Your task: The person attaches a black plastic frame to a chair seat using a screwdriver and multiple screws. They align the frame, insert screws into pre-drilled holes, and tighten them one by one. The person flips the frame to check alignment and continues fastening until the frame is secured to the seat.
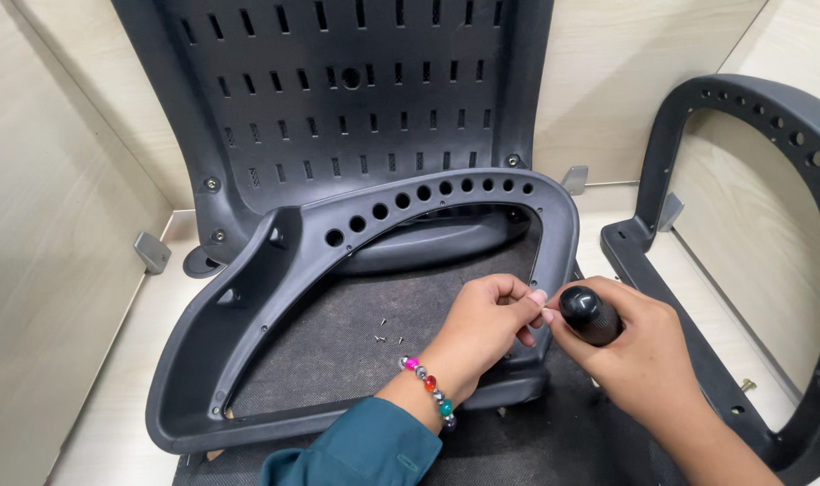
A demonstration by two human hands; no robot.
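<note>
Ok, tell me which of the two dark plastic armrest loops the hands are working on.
The dark plastic armrest loop lying flat across the black seat, not the other armrest loop standing at the right. The left hand pinches its near right edge; the right hand holds a black-handled tool there.

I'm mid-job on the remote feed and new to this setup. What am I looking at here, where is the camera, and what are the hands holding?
There is no machine: this is one view from a camera on a person's head, looking down at their own bare hands. The right hand grips a black screwdriver handle. The left hand, with a bead bracelet, pinches something too small to identify at the tool's tip. Both work at the rim of a dark plastic armrest frame lying on a chair seat, where loose screws lie. A second frame stands at right.
</note>
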